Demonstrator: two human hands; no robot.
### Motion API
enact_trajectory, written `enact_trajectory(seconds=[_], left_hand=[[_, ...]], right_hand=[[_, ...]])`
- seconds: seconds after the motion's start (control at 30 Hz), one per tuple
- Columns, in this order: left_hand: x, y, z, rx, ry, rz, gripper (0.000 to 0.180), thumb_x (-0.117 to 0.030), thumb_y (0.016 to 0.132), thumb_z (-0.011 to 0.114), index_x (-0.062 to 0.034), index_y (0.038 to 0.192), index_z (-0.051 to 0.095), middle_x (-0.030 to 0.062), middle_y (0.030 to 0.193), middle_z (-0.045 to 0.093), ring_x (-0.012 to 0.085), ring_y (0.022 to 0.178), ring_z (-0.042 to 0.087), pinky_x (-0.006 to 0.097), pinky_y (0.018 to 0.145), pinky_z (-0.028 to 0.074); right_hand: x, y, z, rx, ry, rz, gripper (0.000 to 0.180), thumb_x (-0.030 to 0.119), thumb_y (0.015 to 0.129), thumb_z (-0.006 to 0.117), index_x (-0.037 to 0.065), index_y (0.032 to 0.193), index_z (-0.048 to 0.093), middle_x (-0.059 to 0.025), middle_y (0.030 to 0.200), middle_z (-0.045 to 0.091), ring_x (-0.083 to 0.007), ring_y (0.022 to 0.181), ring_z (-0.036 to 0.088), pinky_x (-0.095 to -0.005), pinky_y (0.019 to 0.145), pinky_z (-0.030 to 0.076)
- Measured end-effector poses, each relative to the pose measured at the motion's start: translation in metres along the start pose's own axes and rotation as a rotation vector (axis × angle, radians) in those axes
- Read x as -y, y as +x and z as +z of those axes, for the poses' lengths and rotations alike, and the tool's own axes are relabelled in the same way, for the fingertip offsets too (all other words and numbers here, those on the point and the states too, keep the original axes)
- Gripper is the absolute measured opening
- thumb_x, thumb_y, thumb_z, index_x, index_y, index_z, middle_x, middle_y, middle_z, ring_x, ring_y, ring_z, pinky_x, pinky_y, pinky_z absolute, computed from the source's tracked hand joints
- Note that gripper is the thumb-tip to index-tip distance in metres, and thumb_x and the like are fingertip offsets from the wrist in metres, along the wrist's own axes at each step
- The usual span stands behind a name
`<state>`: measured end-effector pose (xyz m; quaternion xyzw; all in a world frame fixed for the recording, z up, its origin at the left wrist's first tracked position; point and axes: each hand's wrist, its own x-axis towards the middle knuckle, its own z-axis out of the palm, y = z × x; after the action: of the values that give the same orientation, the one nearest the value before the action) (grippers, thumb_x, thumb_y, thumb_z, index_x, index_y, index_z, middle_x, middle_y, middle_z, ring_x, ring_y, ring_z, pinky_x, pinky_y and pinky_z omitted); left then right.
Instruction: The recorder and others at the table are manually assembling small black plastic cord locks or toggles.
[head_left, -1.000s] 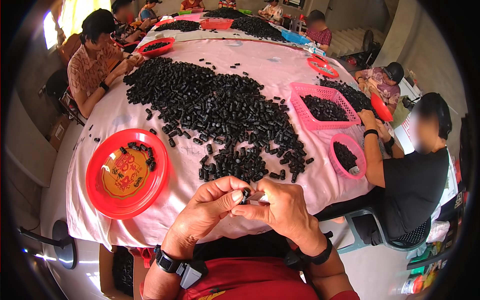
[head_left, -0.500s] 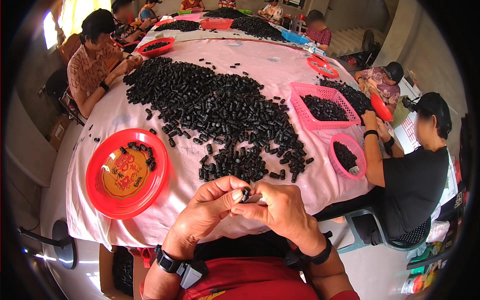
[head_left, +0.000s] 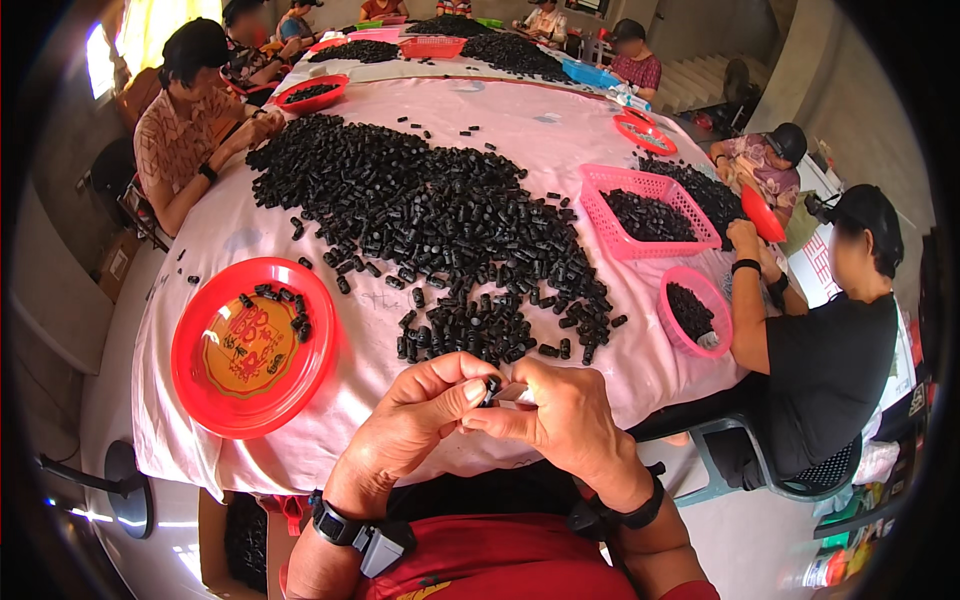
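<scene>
My left hand (head_left: 418, 405) pinches a small black cylindrical plastic part (head_left: 491, 389) between thumb and fingertips, in front of my chest at the table's near edge. Against it, my right hand (head_left: 572, 415) is closed with thumb and forefinger on a small whitish piece (head_left: 515, 394); its exact kind is too small to tell. Just beyond both hands spreads a large heap of similar black parts (head_left: 430, 220). On the left lies a round red plate (head_left: 318, 365) with several black parts along its far right side.
A pink rectangular basket (head_left: 640, 247) and a round pink basket (head_left: 724, 320), both with black parts, stand at right. Beside them a person in black (head_left: 830, 350) sits working. Another person (head_left: 185, 140) works at far left near a red bowl (head_left: 310, 103). Pink cloth (head_left: 390, 310) covers the table.
Both hands stay almost in place. The right hand shifts only very slightly while the left keeps its pinch on the black part.
</scene>
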<state>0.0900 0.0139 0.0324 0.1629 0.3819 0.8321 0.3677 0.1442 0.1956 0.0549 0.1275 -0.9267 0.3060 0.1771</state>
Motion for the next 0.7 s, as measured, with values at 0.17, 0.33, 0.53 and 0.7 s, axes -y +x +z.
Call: enact_trajectory(seconds=[0.17, 0.33, 0.53, 0.7], left_hand=[[0.0, 0.0, 0.002, -0.013, 0.006, 0.007, 0.019, -0.017, 0.095, 0.063, -0.0034, 0.109, 0.064, 0.0033, 0.097, 0.067, 0.0077, 0.079, 0.059, 0.023, 0.072, 0.048], [0.002, 0.001, -0.002, -0.032, 0.046, 0.0, 0.018, -0.016, 0.096, 0.061, -0.0031, 0.109, 0.064, 0.0032, 0.097, 0.067, 0.0079, 0.079, 0.06, 0.023, 0.073, 0.049], [-0.002, 0.001, 0.003, -0.014, -0.027, -0.005, 0.019, -0.016, 0.096, 0.062, -0.0018, 0.109, 0.063, 0.0039, 0.096, 0.067, 0.009, 0.079, 0.061, 0.024, 0.073, 0.05], [0.001, 0.001, -0.004, 0.035, 0.006, -0.012, 0.021, -0.017, 0.098, 0.059, -0.0039, 0.115, 0.061, 0.0014, 0.102, 0.065, 0.0059, 0.086, 0.059, 0.021, 0.079, 0.048]], right_hand=[[-0.001, -0.001, 0.001, -0.004, 0.009, 0.025, 0.045, 0.043, 0.075, 0.082, 0.003, 0.077, 0.06, -0.0106, 0.067, 0.066, -0.0235, 0.057, 0.068, -0.0326, 0.049, 0.051], [-0.008, -0.001, 0.014, -0.098, 0.019, -0.077, 0.051, 0.053, 0.076, 0.077, 0.007, 0.068, 0.055, -0.0073, 0.055, 0.058, -0.0236, 0.048, 0.062, -0.0341, 0.044, 0.046], [-0.001, 0.001, 0.005, -0.101, 0.05, -0.043, 0.048, 0.049, 0.077, 0.077, 0.007, 0.069, 0.056, -0.0083, 0.056, 0.059, -0.0238, 0.051, 0.063, -0.034, 0.045, 0.047], [-0.007, 0.0, 0.01, -0.057, 0.048, -0.052, 0.046, 0.049, 0.079, 0.076, 0.006, 0.072, 0.058, -0.0077, 0.057, 0.06, -0.0233, 0.052, 0.064, -0.0334, 0.045, 0.048]])
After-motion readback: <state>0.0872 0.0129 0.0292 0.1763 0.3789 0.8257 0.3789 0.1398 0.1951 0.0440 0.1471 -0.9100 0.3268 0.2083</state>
